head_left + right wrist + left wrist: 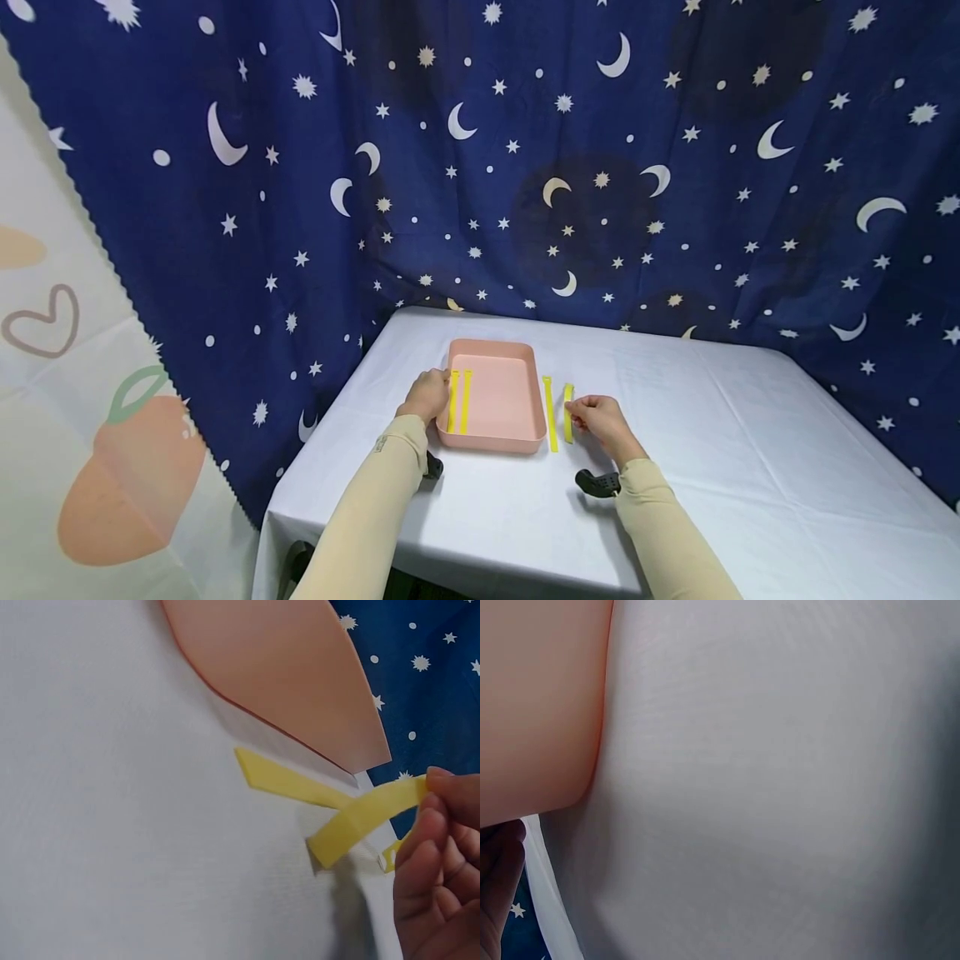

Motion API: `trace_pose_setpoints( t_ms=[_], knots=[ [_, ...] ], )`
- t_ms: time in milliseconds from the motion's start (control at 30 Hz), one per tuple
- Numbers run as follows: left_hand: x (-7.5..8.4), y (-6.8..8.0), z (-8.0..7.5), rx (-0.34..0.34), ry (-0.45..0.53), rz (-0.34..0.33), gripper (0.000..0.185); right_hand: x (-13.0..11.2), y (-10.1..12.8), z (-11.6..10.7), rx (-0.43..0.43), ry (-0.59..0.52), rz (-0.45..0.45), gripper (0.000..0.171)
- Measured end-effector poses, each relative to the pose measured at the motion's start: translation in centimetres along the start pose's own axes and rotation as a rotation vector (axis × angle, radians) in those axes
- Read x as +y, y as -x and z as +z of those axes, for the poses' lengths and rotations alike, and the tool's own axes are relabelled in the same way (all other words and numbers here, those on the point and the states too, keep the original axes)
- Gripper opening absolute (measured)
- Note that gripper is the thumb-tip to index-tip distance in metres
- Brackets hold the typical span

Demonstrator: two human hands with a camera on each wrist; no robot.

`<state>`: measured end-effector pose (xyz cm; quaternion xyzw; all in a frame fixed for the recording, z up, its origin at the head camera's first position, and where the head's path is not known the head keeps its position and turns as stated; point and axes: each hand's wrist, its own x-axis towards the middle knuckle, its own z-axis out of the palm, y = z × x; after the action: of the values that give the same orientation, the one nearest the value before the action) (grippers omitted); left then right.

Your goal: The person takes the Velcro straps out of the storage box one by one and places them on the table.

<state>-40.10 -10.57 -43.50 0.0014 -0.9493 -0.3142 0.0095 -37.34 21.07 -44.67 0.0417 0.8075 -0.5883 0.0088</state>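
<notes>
A pink rectangular tray [498, 392] rests on the table. My left hand [427, 393] holds its left side, with the fingers at the rim; in the left wrist view the fingers [502, 862] show only partly, beside the tray wall [540, 712]. Two yellow straps [466, 408] lie side by side in the tray's left part. To the right of the tray, another yellow strap [551, 421] lies flat on the cloth. Between thumb and fingers my right hand [602, 421] pinches a further yellow cable strap [364, 814], which bends downward; its slotted head shows beside the fingers.
A white cloth [712, 442] covers the table. Behind it hangs a dark blue curtain [525, 183] with moons and stars, and a pale printed curtain [97, 400] hangs at the left. Black wrist devices [597, 483] sit under both forearms.
</notes>
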Motion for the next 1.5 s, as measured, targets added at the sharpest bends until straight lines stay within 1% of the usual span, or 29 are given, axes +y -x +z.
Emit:
trace_pose_setpoints(
  t_ms=[133, 300, 533, 767, 933, 1200, 1333, 1500],
  knots=[
    [0.0, 0.1, 0.0, 0.002, 0.009, -0.010, 0.042, 0.1, 0.0, 0.1, -0.011, 0.005, 0.003, 0.017],
    [0.0, 0.0, 0.0, 0.002, 0.011, -0.017, 0.042, 0.4, -0.4, 0.1, -0.004, 0.012, 0.040, 0.016],
    [0.1, 0.1, -0.2, -0.003, 0.012, -0.013, 0.042, 0.6, -0.9, 0.2, -0.001, 0.058, 0.126, 0.017],
    [0.0, -0.2, -0.2, -0.020, 0.034, -0.049, 0.042, -0.1, -1.0, 0.3, -0.010, 0.094, 0.204, 0.014],
    [0.1, -0.1, -0.2, -0.017, 0.029, -0.046, 0.042, -0.2, -1.5, 0.4, -0.005, 0.134, 0.251, 0.013],
    [0.2, 0.3, -0.4, 0.034, 0.003, 0.044, 0.040, 0.2, -2.5, 0.3, 0.030, 0.228, 0.251, 0.013],
    [0.2, 0.3, -0.4, 0.036, 0.004, 0.050, 0.040, 0.0, -2.4, 0.2, 0.036, 0.273, 0.246, 0.012],
    [0.2, 0.4, -0.4, 0.025, 0.031, 0.033, 0.040, 0.0, -1.9, 0.0, 0.041, 0.334, 0.221, 0.014]
  ],
)
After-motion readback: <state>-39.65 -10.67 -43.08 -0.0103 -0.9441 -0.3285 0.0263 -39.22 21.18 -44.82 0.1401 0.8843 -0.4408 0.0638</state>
